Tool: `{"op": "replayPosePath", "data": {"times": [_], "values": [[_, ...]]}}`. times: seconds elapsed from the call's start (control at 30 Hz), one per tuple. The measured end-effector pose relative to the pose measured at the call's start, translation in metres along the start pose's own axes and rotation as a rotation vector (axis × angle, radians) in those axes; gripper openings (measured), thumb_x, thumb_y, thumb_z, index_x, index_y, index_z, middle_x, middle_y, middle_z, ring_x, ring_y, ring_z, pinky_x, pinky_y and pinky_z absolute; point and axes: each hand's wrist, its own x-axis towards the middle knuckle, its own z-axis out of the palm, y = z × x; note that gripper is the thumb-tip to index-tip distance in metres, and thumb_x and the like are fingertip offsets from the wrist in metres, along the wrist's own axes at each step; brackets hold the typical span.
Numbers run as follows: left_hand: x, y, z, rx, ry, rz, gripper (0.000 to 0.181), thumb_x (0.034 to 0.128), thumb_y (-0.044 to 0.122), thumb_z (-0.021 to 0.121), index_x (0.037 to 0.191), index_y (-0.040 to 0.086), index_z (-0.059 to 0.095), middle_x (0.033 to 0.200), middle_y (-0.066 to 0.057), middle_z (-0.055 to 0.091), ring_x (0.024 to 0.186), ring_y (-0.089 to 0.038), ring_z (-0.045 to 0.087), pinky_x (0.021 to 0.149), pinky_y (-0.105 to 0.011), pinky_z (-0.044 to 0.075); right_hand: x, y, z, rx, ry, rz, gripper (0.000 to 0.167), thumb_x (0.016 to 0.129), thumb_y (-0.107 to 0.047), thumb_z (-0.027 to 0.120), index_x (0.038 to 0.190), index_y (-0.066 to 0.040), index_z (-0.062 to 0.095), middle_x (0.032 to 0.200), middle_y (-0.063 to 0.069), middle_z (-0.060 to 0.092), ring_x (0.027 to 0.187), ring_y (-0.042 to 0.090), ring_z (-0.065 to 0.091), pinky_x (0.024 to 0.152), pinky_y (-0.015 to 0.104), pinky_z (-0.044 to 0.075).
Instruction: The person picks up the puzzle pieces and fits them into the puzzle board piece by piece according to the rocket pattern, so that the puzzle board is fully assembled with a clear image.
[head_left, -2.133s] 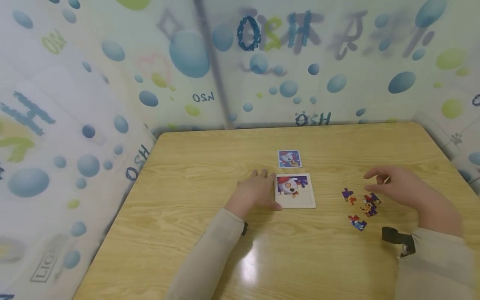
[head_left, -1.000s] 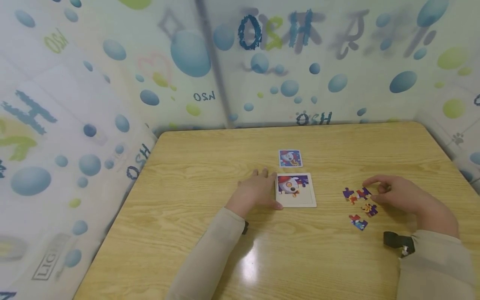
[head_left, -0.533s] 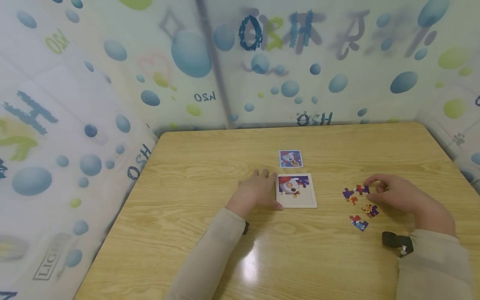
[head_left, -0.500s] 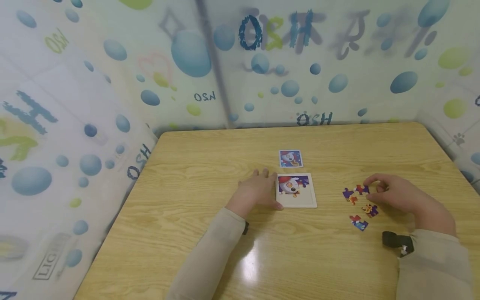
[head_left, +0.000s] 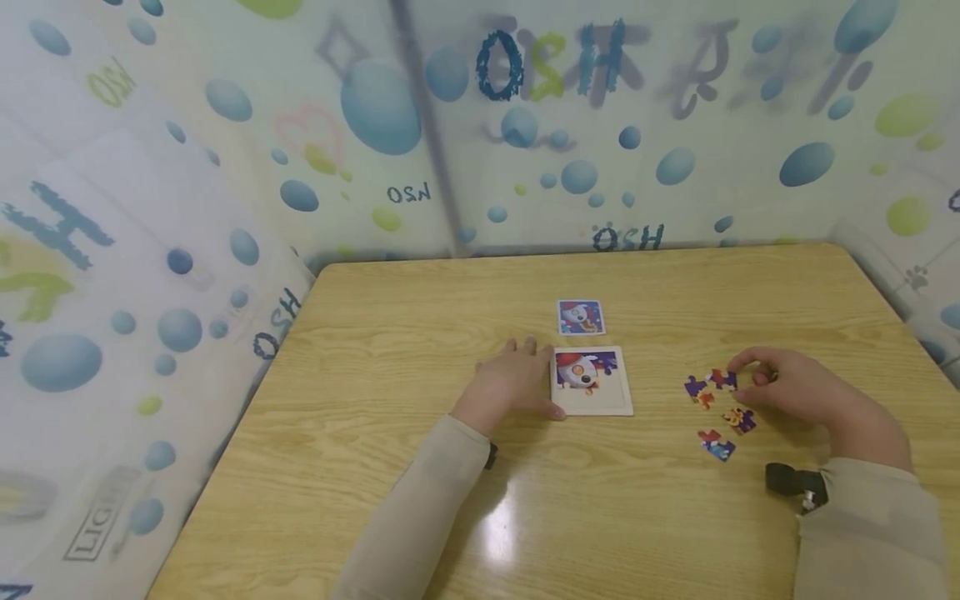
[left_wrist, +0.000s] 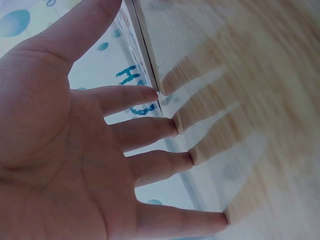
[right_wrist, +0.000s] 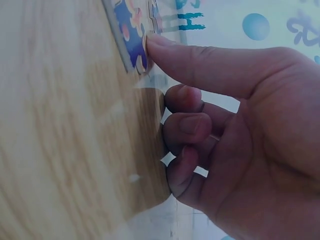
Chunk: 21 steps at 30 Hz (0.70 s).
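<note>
My left hand [head_left: 513, 382] lies spread along the left edge of a white square puzzle tray [head_left: 611, 403], thumb at its lower left corner. Part of a cartoon picture [head_left: 576, 368] fills the tray's upper left. In the left wrist view, the straight fingers of my left hand [left_wrist: 90, 135] rest their tips on the table. At the right, my right hand [head_left: 813, 392] pinches a red-and-purple puzzle piece [head_left: 722, 380] flat on the table. The right wrist view shows my right hand [right_wrist: 245, 115] with its thumb at the piece [right_wrist: 131, 40] and other fingers curled.
A small picture card [head_left: 581, 317] lies behind the tray. Close to the pinched piece are a purple-and-orange piece [head_left: 697, 389], a yellow-and-purple piece [head_left: 740, 420] and a red-and-blue piece [head_left: 717, 445]. A patterned wall [head_left: 525, 183] stands behind the wooden table [head_left: 360, 375].
My right hand has come down onto the red-and-purple piece, which has slid left and slightly away from the yellow-and-purple one. Over the last half second both hands have barely moved.
</note>
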Motion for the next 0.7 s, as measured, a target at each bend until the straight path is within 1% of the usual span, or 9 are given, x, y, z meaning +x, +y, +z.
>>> {"op": "replayPosePath", "data": {"times": [0.3,0.53,0.7], "values": [[-0.0007,0.0008,0.0008,-0.004,0.008,-0.004,0.111,0.0835,0.063,0.084,0.171,0.027,0.026,0.181,-0.009,0.016,0.168,-0.04,0.013,0.118,-0.084,0.029,0.0,0.0021,0.0,-0.045,0.017,0.016,0.041,0.099,-0.025,0.075,0.132,-0.002,0.066,0.089,0.003,0.052,0.077,0.016,0.047,0.064,0.029,0.035],[-0.0003,0.0012,0.0009,-0.001,0.008,-0.008,0.111,0.0834,0.063,0.084,0.171,0.027,0.026,0.181,-0.009,0.016,0.168,-0.04,0.013,0.119,-0.084,0.029,-0.0014,0.0046,0.0004,-0.075,0.059,0.025,0.036,0.099,-0.026,0.076,0.125,-0.001,0.072,0.092,0.005,0.058,0.086,0.021,0.051,0.071,0.03,0.039],[-0.0007,0.0016,0.0005,-0.012,0.003,-0.012,0.111,0.0835,0.062,0.084,0.171,0.027,0.026,0.181,-0.009,0.015,0.168,-0.04,0.012,0.119,-0.084,0.028,-0.0025,0.0061,0.0008,-0.08,0.067,0.028,0.037,0.1,-0.027,0.075,0.125,-0.001,0.073,0.092,0.005,0.059,0.086,0.02,0.051,0.071,0.03,0.039]]}}
